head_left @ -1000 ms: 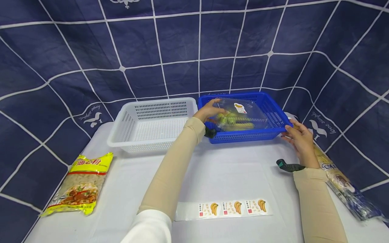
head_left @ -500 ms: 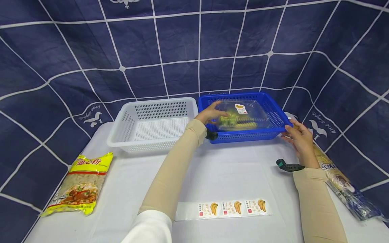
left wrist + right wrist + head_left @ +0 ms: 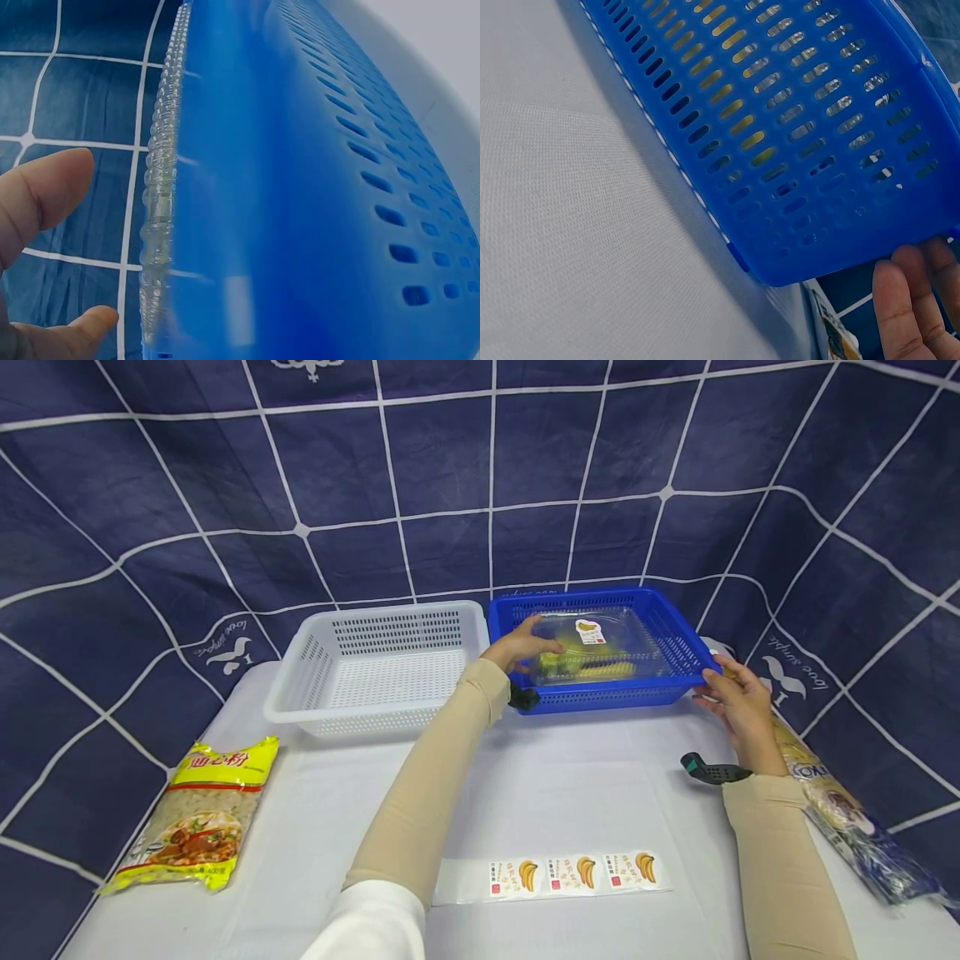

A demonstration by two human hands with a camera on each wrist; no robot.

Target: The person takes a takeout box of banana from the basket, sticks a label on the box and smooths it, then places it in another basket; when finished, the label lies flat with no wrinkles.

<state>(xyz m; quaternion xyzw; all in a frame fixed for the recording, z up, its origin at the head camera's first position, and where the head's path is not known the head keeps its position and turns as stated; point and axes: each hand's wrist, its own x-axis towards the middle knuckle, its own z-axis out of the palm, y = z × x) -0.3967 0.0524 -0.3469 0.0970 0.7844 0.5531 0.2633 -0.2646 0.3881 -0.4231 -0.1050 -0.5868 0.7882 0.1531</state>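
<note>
A clear plastic clamshell box (image 3: 630,635) lies in the blue basket (image 3: 607,697). Yellow-green fruit, seemingly bananas (image 3: 600,668), shows through it, and a banana sticker (image 3: 589,632) is on its lid. My left hand (image 3: 521,647) is at the box's left end. In the left wrist view its thumb (image 3: 56,187) and a finger are spread, with a gap to the box's ribbed edge (image 3: 161,187). My right hand (image 3: 742,702) holds the basket's front right corner, thumb on the rim. Its fingers (image 3: 900,307) touch the corner from outside in the right wrist view.
Left of the blue basket stands a white basket (image 3: 322,714). A yellow food packet (image 3: 198,818) lies at the far left, and a gold and blue packet (image 3: 847,810) beside the right forearm. A banana sticker strip (image 3: 577,874) lies near the front. A dark curtain (image 3: 450,468) hangs behind.
The clear box has come down from a tilt to lie flatter in the blue basket. My left hand has shifted slightly with it; the right hand has stayed at the corner.
</note>
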